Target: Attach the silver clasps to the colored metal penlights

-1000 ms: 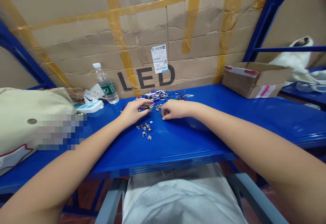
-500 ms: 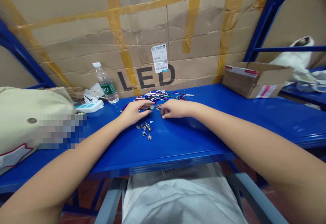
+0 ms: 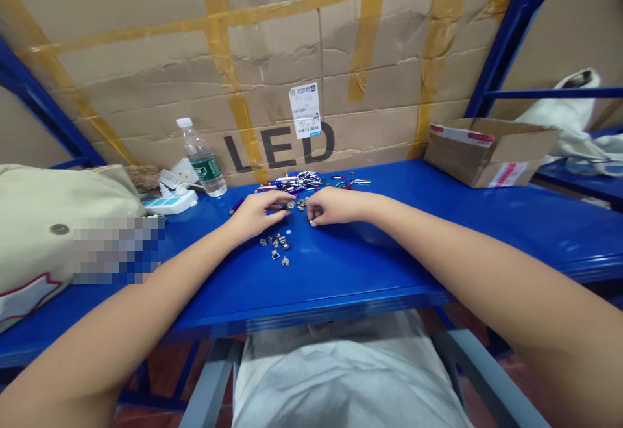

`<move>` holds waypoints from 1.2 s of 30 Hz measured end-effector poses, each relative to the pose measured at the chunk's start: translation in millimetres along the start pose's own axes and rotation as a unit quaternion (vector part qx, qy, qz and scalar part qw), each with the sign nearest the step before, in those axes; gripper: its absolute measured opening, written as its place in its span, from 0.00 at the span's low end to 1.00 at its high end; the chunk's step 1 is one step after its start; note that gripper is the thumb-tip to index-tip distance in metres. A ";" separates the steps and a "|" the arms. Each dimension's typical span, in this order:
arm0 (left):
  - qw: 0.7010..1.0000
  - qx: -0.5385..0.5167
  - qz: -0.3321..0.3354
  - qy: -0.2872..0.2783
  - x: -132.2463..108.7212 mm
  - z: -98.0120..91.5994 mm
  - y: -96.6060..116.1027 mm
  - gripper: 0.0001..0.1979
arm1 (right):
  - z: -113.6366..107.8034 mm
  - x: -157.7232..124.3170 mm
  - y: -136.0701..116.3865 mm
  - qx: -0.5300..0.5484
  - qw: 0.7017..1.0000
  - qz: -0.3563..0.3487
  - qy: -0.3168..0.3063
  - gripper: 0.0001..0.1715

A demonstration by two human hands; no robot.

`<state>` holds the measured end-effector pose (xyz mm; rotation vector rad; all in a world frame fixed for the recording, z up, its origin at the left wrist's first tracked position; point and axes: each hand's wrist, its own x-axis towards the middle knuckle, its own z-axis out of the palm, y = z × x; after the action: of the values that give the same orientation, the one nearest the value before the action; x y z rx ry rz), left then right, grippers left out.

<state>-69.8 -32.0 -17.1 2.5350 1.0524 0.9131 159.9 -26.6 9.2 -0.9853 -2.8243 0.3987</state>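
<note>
Between the fingers of my left hand (image 3: 263, 214) is a small green cylinder with a pale round end (image 3: 291, 206). My right hand (image 3: 329, 207) is closed in a pinch just to the right, with a tiny pale piece (image 3: 311, 222) at its fingertips. Small round metal parts (image 3: 300, 204) lie between my hands. Nearer the table's front are several shiny metal pieces (image 3: 279, 243) and a small white disc (image 3: 289, 232). Behind my hands lies a pile of colored carabiners and small tubes (image 3: 304, 183).
A water bottle (image 3: 204, 162) and a power strip (image 3: 170, 202) stand at the back left, near a pale green bag (image 3: 63, 207). An open cardboard box (image 3: 487, 152) sits at the back right of the blue table (image 3: 511, 233). Large taped cardboard (image 3: 389, 77) rises behind.
A tiny pale piece now shows at my right fingertips, where none was clear before. My left hand has kept its place.
</note>
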 end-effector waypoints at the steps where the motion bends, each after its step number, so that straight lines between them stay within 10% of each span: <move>1: 1.000 0.001 0.001 -0.001 0.1 0.0 0.2 0.17 | -0.9 -0.5 1.1 0.003 1.000 -0.007 -0.006 0.08; 13: 1.000 0.029 -0.002 -0.007 -0.2 -1.6 2.8 0.16 | -11.5 -9.3 10.1 0.009 0.997 -0.020 -0.075 0.22; 21: 1.000 0.024 -0.002 -0.014 -0.1 -1.3 1.5 0.16 | -6.3 -8.0 2.3 0.027 0.995 -0.042 -0.082 0.11; 30: 0.999 -0.025 -0.004 -0.028 -0.1 0.0 1.4 0.18 | -2.8 -2.3 -3.7 0.030 0.975 -0.091 0.198 0.11; 36: 0.998 -0.053 0.002 -0.030 -0.4 1.0 7.9 0.17 | 5.5 4.8 -6.1 0.012 0.968 -0.114 0.222 0.09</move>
<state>-65.0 -37.8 -14.6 2.4624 0.9568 0.8635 151.4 -29.3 5.8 -0.6351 -2.4752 0.1585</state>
